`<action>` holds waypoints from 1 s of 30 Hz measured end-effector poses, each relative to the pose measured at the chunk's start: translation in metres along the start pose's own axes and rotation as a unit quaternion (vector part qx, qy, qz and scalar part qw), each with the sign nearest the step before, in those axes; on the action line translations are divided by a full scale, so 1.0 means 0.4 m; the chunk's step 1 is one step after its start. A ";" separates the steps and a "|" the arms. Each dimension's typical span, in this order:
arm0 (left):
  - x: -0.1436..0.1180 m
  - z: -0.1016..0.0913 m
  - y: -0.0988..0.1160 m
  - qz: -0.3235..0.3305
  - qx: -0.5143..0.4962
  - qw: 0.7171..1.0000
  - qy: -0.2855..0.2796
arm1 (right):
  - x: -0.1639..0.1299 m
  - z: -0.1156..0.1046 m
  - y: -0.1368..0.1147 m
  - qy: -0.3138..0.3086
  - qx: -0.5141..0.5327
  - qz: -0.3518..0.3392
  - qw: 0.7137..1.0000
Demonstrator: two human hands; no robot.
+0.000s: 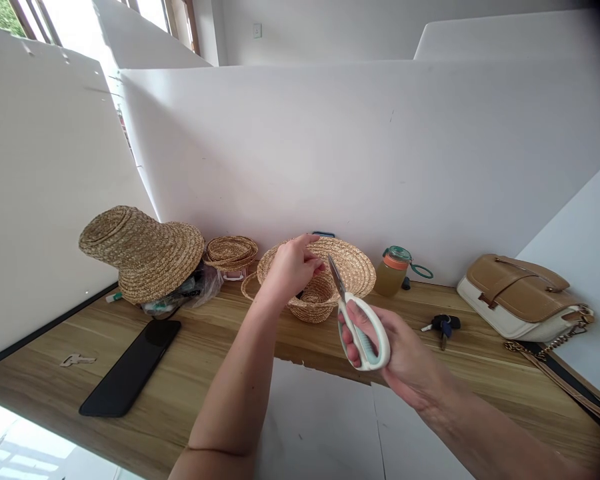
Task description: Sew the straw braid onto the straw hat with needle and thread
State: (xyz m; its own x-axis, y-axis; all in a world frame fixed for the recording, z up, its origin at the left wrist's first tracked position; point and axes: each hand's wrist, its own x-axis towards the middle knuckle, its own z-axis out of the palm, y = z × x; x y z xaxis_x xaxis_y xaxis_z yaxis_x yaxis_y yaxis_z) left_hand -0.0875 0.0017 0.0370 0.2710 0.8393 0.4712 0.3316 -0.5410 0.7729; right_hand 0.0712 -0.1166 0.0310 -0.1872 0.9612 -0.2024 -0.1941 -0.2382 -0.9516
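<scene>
In my right hand [380,333] is a pair of scissors [363,333] with white and pale green handles. My fingers are wrapped around the handles, and the blades point up toward the straw hat, lying close together. The woven straw hat [353,263] rests on the table with its hollow side facing up and its wide brim flared. Over the left part of the brim is my left hand [293,267], fingers bent and drawn together. Whatever they may pinch is too small to make out. Part of the brim and the hollow are hidden behind this hand.
Another straw hat [145,253] sits on a plastic-wrapped bundle at left, beside small woven straw pieces [231,251]. A black phone [130,370] and key [77,360] lie front left. Rightward are a jar [393,273], car keys [443,325] and handbag [523,297]. White partitions [280,147] surround the table.
</scene>
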 end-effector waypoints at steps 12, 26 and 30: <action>0.009 -0.019 -0.034 -0.020 0.083 0.996 -0.006 | -0.107 -0.288 0.016 0.295 -0.190 -0.119 0.929; 0.031 -0.005 -0.017 0.004 0.279 0.958 0.067 | -0.220 -0.624 0.174 0.438 -0.483 -0.095 0.753; 0.026 0.011 0.005 0.040 0.283 0.955 0.078 | -0.162 -0.532 0.097 0.393 -0.482 -0.110 0.775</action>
State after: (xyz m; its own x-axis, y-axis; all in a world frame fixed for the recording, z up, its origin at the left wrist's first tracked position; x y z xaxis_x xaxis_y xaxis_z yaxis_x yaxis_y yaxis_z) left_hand -0.0799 0.0089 0.0416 0.1927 0.7681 0.6106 0.7635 -0.5083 0.3985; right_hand 0.2808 -0.1586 -0.0419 0.4663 0.8419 0.2715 0.7431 -0.2063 -0.6365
